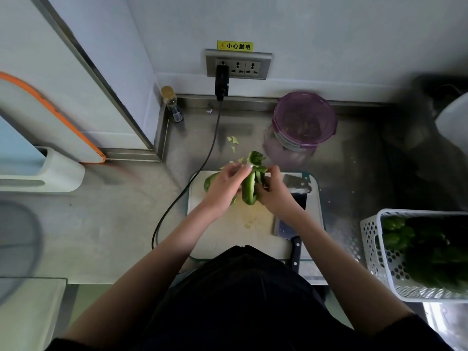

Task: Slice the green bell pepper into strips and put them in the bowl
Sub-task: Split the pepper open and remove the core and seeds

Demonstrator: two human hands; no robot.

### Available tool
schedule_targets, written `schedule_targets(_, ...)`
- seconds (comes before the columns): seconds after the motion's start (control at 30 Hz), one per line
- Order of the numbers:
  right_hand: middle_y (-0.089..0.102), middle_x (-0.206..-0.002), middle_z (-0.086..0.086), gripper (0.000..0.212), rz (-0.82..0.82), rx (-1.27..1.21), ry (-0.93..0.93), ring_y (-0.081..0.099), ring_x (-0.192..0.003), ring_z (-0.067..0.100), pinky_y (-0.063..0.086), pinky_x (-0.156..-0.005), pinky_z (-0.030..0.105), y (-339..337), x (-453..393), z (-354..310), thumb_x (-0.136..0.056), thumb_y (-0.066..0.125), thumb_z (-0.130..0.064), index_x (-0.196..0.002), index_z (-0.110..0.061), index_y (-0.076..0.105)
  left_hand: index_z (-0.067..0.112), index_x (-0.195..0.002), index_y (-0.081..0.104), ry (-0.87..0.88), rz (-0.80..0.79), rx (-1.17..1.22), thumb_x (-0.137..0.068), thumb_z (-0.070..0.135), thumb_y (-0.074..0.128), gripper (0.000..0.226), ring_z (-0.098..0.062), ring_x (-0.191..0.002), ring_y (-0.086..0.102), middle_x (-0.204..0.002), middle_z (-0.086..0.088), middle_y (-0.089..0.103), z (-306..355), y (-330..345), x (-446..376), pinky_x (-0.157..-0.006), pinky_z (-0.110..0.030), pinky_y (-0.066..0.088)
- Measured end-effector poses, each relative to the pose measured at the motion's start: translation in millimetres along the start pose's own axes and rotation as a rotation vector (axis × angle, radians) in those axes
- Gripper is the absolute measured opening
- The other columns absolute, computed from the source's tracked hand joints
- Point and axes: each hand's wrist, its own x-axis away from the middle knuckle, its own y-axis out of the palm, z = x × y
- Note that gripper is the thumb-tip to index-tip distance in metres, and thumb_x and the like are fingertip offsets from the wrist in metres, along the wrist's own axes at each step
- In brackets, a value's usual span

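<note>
Counter (121, 224) of grey steel fills the view, running back to a wall with a socket strip (238, 64) and a black plug (221, 81) whose cable (192, 183) trails forward past the board. White basket (379, 262) at the right edge holds more dark green peppers. White cutting board (217, 247) lies in the middle, near the front edge. Beyond the board stands a purple-lidded container (304, 120); no bowl can be picked out with certainty. Cleaver (291, 198) rests flat on the right part of the board, its dark handle pointing toward the person. Above the board, the green bell pepper (249, 188) is held between both hands: the left hand (222, 188) pinches its pale core end with curled fingers, and the right hand (274, 193) curls its grip round the other side. Another pepper piece (209, 182) peeks out left of the left hand. A small bottle (172, 103) sits in the back corner, and pale scraps (233, 141) lie behind the board
</note>
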Motion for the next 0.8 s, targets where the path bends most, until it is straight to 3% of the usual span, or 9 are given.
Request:
schedule_targets(0.07, 0.061, -0.088, 0.0, 0.029, 0.003, 0.097, -0.031, 0.061, -0.075, 0.015, 0.052, -0.062, 0.033, 9, -2, -4, -0.095, 0.046, -0.008, -0.121, -0.015, 0.034, 0.025, -0.115, 0.058, -0.258, -0.144, 0.293, -0.086, 0.049, 0.059, 0.037, -0.021, -0.109, 0.06, -0.117, -0.006, 0.061, 7, 8, -1, -0.089, -0.044, 0.054)
schedule_targets(0.1, 0.061, -0.089, 0.0, 0.028, 0.033, 0.174, -0.048, 0.06, -0.075, 0.015, 0.052, -0.062, 0.033, 12, -2, -7, -0.095, 0.043, -0.008, -0.121, -0.014, 0.035, 0.026, -0.116, 0.056, -0.302, -0.153, 0.364, -0.087, 0.042, 0.061, 0.034, -0.023, -0.111, 0.058, -0.121, -0.007, 0.058, 7, 12, -1, -0.086, -0.045, 0.055)
schedule_targets(0.23, 0.065, -0.091, 0.009, 0.018, 0.144, 0.368, -0.031, 0.064, -0.078, 0.027, 0.055, -0.067, 0.043, 23, -1, -11, -0.094, 0.041, -0.011, -0.112, -0.01, 0.042, 0.037, -0.102, 0.052, -0.229, -0.044, 0.308, -0.082, 0.022, 0.069, 0.03, -0.019, -0.111, 0.057, -0.119, -0.003, 0.058, -6, 18, 3, -0.084, -0.042, 0.055)
schedule_targets(0.4, 0.063, -0.089, 0.015, 0.019, 0.135, 0.508, 0.006, 0.063, -0.077, 0.035, 0.054, -0.063, 0.045, 30, -1, -12, -0.093, 0.036, -0.006, -0.11, -0.008, 0.042, 0.027, -0.1, 0.054, -0.214, -0.024, 0.342, -0.086, 0.012, 0.056, 0.022, -0.017, -0.101, 0.059, -0.106, -0.004, 0.059, -13, 14, 7, -0.08, -0.039, 0.056)
schedule_targets(0.53, 0.062, -0.091, 0.017, 0.018, 0.112, 0.498, 0.002, 0.062, -0.078, 0.036, 0.054, -0.065, 0.046, 32, -3, -14, -0.095, 0.035, -0.009, -0.111, -0.007, 0.041, 0.025, -0.101, 0.053, -0.234, -0.016, 0.354, -0.089, 0.009, 0.052, 0.02, -0.016, -0.104, 0.058, -0.11, -0.005, 0.058, -13, 12, 7, -0.077, -0.037, 0.055)
schedule_targets(0.7, 0.062, -0.087, 0.016, 0.009, 0.081, 0.516, -0.084, 0.061, -0.074, 0.033, 0.05, -0.058, 0.041, 28, -8, -12, -0.096, 0.034, -0.007, -0.1, -0.005, 0.042, 0.019, -0.107, 0.053, -0.283, -0.021, 0.524, -0.091, 0.008, 0.05, 0.02, -0.022, -0.1, 0.061, -0.109, -0.009, 0.059, -13, 9, 5, -0.081, -0.042, 0.056)
schedule_targets(0.8, 0.058, -0.082, 0.011, 0.016, 0.052, 0.364, -0.084, 0.056, -0.069, 0.024, 0.039, -0.058, 0.03, 21, -13, -10, -0.101, 0.032, -0.016, -0.1, -0.007, 0.045, 0.007, -0.124, 0.05, -0.324, -0.026, 0.665, -0.091, 0.009, 0.049, 0.032, -0.027, -0.108, 0.06, -0.123, -0.018, 0.057, -12, 5, 0, -0.078, -0.042, 0.057)
